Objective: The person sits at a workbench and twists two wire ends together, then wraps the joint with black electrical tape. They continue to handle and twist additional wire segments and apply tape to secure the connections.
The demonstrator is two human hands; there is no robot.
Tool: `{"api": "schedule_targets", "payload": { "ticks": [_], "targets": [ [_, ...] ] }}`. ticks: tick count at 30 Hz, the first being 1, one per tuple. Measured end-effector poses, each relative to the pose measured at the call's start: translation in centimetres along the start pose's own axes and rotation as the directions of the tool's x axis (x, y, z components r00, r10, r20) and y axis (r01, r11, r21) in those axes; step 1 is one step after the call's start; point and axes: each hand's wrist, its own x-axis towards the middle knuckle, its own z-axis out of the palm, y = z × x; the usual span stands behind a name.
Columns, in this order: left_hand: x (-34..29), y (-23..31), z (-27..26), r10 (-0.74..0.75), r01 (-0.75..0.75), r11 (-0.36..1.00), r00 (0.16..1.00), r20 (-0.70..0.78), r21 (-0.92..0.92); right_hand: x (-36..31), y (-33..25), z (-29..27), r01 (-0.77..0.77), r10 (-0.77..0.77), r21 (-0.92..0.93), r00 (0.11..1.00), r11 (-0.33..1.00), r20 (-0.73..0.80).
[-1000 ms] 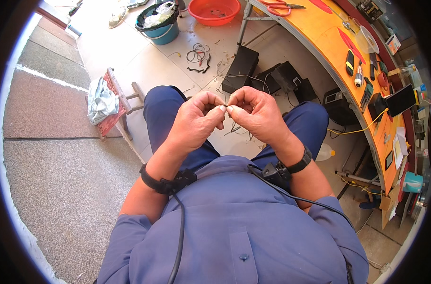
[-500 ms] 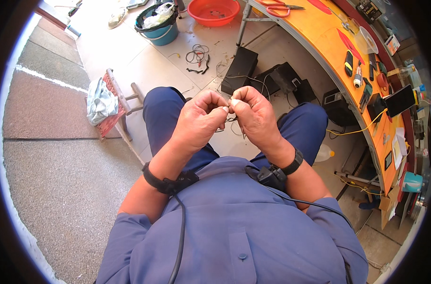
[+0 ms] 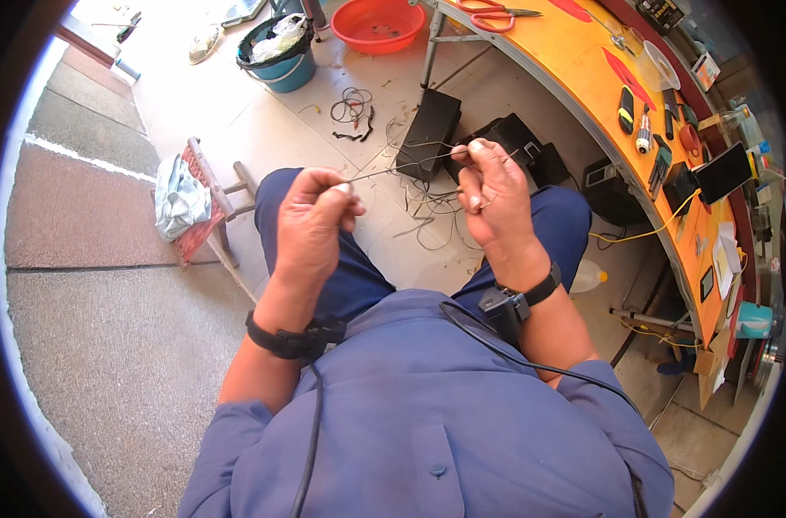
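Observation:
Above my knees, my left hand (image 3: pixel 317 216) pinches one end of a thin dark wire (image 3: pixel 383 172) between thumb and fingers. The wire runs across the gap toward my right hand (image 3: pixel 494 190), whose thumb and forefinger are pressed together on it. A loose stretch of the wire loops near the right fingertips. Exactly where it ends among those fingers is too fine to make out. Each wrist wears a black strap; a small box sits at the right one and a black cable runs down from the left one.
An orange workbench (image 3: pixel 574 65) curves along the right, with scissors (image 3: pixel 497 15), a utility knife (image 3: pixel 626 110) and a phone (image 3: pixel 725 173) on it. Black boxes (image 3: pixel 429 129) and coiled wires (image 3: pixel 351 105) lie on the floor ahead. A blue bucket (image 3: pixel 281 73), red basin (image 3: pixel 377 24) and stool (image 3: pixel 205 186) stand around.
My hands were together at the fingertips and have moved apart, left hand leftward and right hand rightward. The wire now shows drawn out between them.

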Motion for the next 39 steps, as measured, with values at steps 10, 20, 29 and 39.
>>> {"api": "schedule_targets", "payload": {
  "ticks": [10, 20, 29, 39],
  "targets": [
    [0.5, 4.0, -8.6, 0.052, -0.117, 0.945, 0.976, -0.211, -0.306, 2.0, -2.0, -5.4, 0.025, -0.018, 0.031, 0.982, 0.999, -0.190],
    [1.8, 12.2, -21.1, 0.322, -0.443, 0.878, 0.827, -0.461, -0.183, 2.9, -4.2, -9.3, 0.110, -0.097, 0.024, 0.945, 0.994, -0.313],
    [-0.3, 17.5, -30.6, 0.393, -0.505, 0.861, 0.589, -0.706, 0.058, 6.1, -5.9, -14.4, 0.226, -0.164, 0.079, 0.867, 0.971, -0.470],
    [-0.9, 21.6, -32.4, 0.565, -0.383, 0.825, 0.573, -0.594, 0.415, 6.8, -8.8, -14.9, 0.248, -0.272, -0.112, 0.885, 0.962, -0.378]
  ]
}}
